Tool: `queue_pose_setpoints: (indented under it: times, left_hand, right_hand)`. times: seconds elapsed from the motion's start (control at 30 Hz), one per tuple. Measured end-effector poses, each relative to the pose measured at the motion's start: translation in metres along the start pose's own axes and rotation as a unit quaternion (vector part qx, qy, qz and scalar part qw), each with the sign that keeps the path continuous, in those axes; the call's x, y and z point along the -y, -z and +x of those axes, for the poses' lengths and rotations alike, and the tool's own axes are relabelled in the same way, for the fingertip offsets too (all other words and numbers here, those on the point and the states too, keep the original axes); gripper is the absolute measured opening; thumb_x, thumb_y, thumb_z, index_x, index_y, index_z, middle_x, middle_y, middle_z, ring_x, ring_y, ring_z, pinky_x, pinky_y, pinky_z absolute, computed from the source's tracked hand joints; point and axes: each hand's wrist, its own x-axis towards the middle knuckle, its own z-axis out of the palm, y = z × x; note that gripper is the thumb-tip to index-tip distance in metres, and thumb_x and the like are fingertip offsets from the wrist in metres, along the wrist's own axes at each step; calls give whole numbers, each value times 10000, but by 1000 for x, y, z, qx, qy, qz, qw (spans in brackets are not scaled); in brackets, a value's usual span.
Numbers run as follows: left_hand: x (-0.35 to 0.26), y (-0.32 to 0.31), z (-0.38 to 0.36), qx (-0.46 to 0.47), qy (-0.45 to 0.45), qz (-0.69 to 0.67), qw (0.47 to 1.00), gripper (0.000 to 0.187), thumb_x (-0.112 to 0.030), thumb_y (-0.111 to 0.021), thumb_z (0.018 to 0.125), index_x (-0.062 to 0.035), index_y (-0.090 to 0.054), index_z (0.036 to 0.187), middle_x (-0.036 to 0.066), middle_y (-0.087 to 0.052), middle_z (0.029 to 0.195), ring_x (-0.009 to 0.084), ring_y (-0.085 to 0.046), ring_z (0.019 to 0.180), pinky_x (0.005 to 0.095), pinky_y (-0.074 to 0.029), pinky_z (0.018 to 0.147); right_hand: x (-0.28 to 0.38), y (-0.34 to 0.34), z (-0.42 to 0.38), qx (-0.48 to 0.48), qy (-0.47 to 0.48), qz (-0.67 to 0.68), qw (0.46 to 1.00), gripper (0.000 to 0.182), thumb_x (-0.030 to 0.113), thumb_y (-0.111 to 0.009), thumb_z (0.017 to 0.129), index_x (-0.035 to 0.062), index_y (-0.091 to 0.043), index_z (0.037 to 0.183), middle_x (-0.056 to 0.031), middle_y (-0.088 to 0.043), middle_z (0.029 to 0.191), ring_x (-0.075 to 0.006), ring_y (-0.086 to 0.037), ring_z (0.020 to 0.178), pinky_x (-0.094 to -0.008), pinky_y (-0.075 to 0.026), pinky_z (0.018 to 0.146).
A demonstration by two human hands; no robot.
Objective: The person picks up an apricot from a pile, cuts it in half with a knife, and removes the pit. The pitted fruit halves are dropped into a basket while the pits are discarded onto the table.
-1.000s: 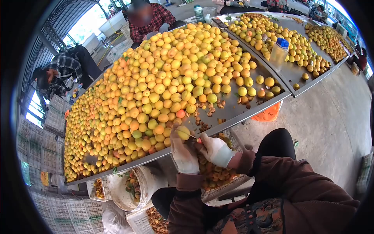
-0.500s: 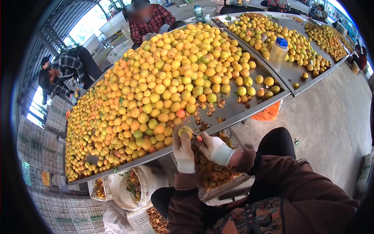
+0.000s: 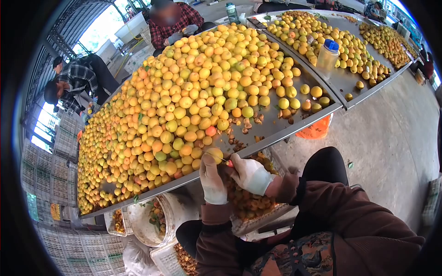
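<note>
In a pale work glove, my left hand (image 3: 212, 181) grips a yellow apricot (image 3: 214, 154) just over the near edge of the metal table. My right hand (image 3: 252, 175), also gloved, is closed around a small knife (image 3: 229, 163) with a red handle. Its thin blade lies against the fruit's right side. Directly beyond both hands spreads a large heap of apricots (image 3: 184, 99), yellow to orange with some greenish ones. Beneath my hands, a crate (image 3: 237, 227) holds split apricots, partly hidden by my right hand and sleeve.
A white bucket (image 3: 178, 221) stands below the table's edge, beside a crate of pits (image 3: 185, 260). An orange bag (image 3: 315, 129) hangs under the table's right corner. A blue-lidded bottle (image 3: 328, 57) stands on the neighbouring table. One person (image 3: 172, 23) sits across; others work at left.
The knife blade has moved from across the apricot to its right side. My view has shifted slightly. The person across has raised both hands closer together.
</note>
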Motion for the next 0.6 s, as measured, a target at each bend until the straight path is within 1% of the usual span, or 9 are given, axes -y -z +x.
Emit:
queue_pose_setpoints:
  times: [0.07,0.13,0.23,0.37,0.43,0.47,0.53,0.57,0.6]
  left_hand:
    - [3,-2,0,-12,44,-57,997,597,-584,-409,1000,-17,-549,1125,122,-631,1056,231,-592,981,363,-470,904]
    - [16,1,7,20,100,-217,971,636,-632,-408,976,-23,-545,1098,135,-612,1092,292,-587,1030,421,-462,945]
    - [24,-3,5,-34,126,-294,947,674,-672,-382,960,-27,-537,1084,136,-597,1116,339,-581,1057,467,-450,971]
    - [37,20,11,-18,106,-305,946,703,-671,-369,964,-16,-529,1163,131,-594,1111,361,-566,1094,507,-429,995]
    - [13,13,9,-121,168,-272,940,678,-619,-350,998,-15,-508,1263,108,-585,1143,311,-565,1110,469,-432,1010]
    - [11,6,6,-119,165,-276,939,678,-619,-350,998,-15,-508,1263,108,-585,1143,311,-565,1110,469,-432,1010]
    - [16,-12,-3,-6,84,-124,989,584,-520,-349,1040,-41,-471,1351,72,-577,1169,228,-563,1107,386,-448,994]
    - [73,8,10,20,76,-126,989,441,-414,-354,1064,-81,-507,1309,51,-578,1181,164,-559,1078,303,-456,945]
    - [77,-1,12,-6,81,-97,992,407,-382,-361,1063,-76,-523,1278,51,-584,1173,160,-561,1069,297,-459,927]
  right_hand:
    - [-2,0,1,13,-9,-28,999,320,309,-572,935,35,-453,1052,-236,-661,809,-453,-640,787,-528,-504,663]
    - [-6,-1,2,24,-15,-58,998,324,310,-574,932,33,-455,1049,-230,-665,817,-445,-646,784,-525,-507,663]
    - [-17,-7,4,29,6,-69,997,344,321,-584,922,30,-458,1054,-221,-668,831,-428,-654,790,-518,-514,662]
    - [-17,0,-1,-15,50,-52,997,284,279,-610,901,37,-496,998,-193,-652,806,-418,-647,777,-492,-517,663]
    - [-10,9,4,-61,70,-35,995,256,261,-619,893,39,-515,966,-186,-638,793,-417,-638,771,-482,-512,662]
    - [-8,14,12,-120,71,27,990,240,252,-629,881,41,-527,932,-185,-619,786,-412,-625,762,-473,-502,658]
    - [2,19,20,-199,78,94,972,254,276,-652,857,43,-552,862,-191,-579,787,-403,-595,753,-462,-477,645]
    - [3,18,20,-201,78,95,972,254,276,-652,857,43,-552,862,-191,-579,787,-403,-595,753,-462,-477,645]
    - [5,15,19,-202,63,64,975,271,294,-655,851,43,-553,846,-189,-580,780,-403,-597,746,-461,-478,640]
